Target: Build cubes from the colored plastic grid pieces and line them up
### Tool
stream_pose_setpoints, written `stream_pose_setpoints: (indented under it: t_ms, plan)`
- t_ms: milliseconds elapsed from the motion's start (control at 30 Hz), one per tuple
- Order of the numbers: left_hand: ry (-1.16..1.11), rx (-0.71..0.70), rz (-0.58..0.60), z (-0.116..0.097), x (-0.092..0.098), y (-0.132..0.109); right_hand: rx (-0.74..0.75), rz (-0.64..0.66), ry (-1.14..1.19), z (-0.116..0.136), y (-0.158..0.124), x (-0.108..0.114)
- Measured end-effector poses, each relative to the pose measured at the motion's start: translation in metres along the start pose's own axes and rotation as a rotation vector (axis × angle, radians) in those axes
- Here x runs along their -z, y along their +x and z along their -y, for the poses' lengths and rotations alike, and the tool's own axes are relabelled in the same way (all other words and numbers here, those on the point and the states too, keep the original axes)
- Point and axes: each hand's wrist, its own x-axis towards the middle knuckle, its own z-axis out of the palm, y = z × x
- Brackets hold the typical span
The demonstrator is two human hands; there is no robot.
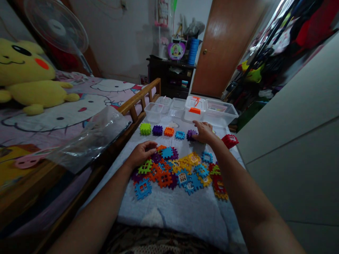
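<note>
A loose pile of interlocking building tiles [164, 179] in several colours is spread over the cloth-covered table. My left hand [143, 153] rests at the pile's left edge, thumb and index finger apart, beside orange and purple tiles and a light blue tile [167, 152]. Behind the pile runs a row of sorted stacks: lime green [145, 129], dark purple [157, 130], orange [168, 131] and light blue [180, 135]. My right hand [204, 132] has its thumb and index finger around a purple stack of tiles [190, 134] in that row. Red tiles [230, 141] lie right of my right forearm.
Clear plastic boxes [154, 112] line the table's far end, one with an orange-latched lid [195, 102]. A wooden bed rail [141, 95] borders the left side, with a plastic bag [97, 137] near it. A white cabinet [293, 141] stands close on the right.
</note>
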Motion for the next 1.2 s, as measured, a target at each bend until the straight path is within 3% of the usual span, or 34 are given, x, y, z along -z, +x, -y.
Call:
stream_pose_setpoints:
  t_ms: [100, 167, 367, 500, 733, 900, 1067, 1200]
  plan:
    - [-0.002, 0.004, 0.002, 0.001, 0.0, 0.0, 0.001, -0.096, 0.117, -0.006, -0.023, 0.017]
    - [-0.013, 0.005, 0.003, 0.003, 0.0, 0.001, 0.03, -0.091, 0.19, -0.008, -0.045, 0.026]
    - [-0.03, 0.0, -0.004, 0.007, -0.002, 0.003, 0.138, 0.191, 0.281, -0.001, -0.119, 0.027]
    - [-0.037, -0.001, -0.002, 0.009, -0.002, 0.003, 0.118, 0.31, 0.219, 0.011, -0.147, 0.018]
    - [-0.02, -0.01, -0.002, 0.014, -0.001, 0.004, -0.001, 0.259, 0.165, 0.027, -0.153, -0.001]
    - [-0.021, -0.014, -0.015, 0.012, -0.001, 0.004, 0.021, 0.225, 0.245, 0.029, -0.155, -0.004]
    - [-0.051, 0.002, -0.023, 0.011, -0.002, 0.004, 0.068, 0.045, 0.33, 0.019, -0.146, -0.009]
    - [-0.063, 0.001, -0.009, 0.015, -0.001, 0.005, 0.0, -0.125, 0.285, -0.004, -0.133, -0.02]
